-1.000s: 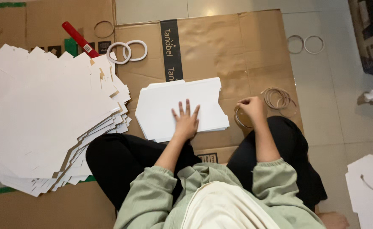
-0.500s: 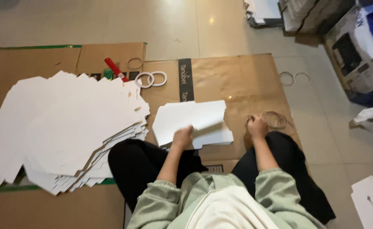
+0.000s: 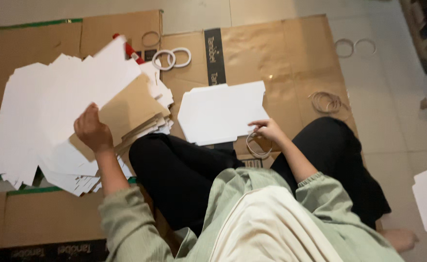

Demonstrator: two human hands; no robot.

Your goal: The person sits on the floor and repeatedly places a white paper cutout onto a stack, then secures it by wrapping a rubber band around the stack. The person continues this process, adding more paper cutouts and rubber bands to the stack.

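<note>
While lifting the top sheet point(image 3: 101, 82) off the big pile point(image 3: 33, 131) with left hand point(image 3: 93, 130) pinched on it, peel slowly; keep right hand point(image 3: 267, 130) closed on the band point(image 3: 257, 145) beside the small stack point(image 3: 221, 111).

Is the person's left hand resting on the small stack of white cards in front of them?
No, the left hand is lifting sheets from the big pile of white cards at the side, away from the small stack.
</note>
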